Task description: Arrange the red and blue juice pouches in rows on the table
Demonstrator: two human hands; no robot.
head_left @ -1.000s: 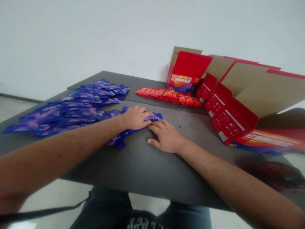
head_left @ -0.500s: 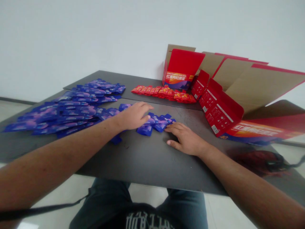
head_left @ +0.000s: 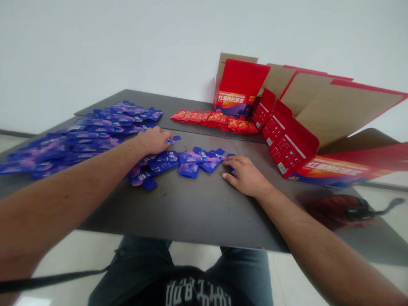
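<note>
A row of blue sachets (head_left: pixel 188 161) lies spread across the middle of the dark table (head_left: pixel 197 212). My left hand (head_left: pixel 155 141) rests at the row's left end, fingers curled and pinching one blue sachet (head_left: pixel 174 139). My right hand (head_left: pixel 245 176) lies flat on the table at the row's right end, fingers stretched out and touching the last sachet. A large heap of blue sachets (head_left: pixel 79 138) covers the table's left side.
A line of red sachets (head_left: pixel 216 121) lies at the back. Behind it stands an open red box (head_left: pixel 237 87), with flattened red cartons (head_left: pixel 306 127) leaning at the right. A dark red bag (head_left: pixel 338 210) lies on the floor at the right.
The stack of blue sachets under my hands has been fanned out into a row. My left hand drew back to the left and my right hand slid to the right.
</note>
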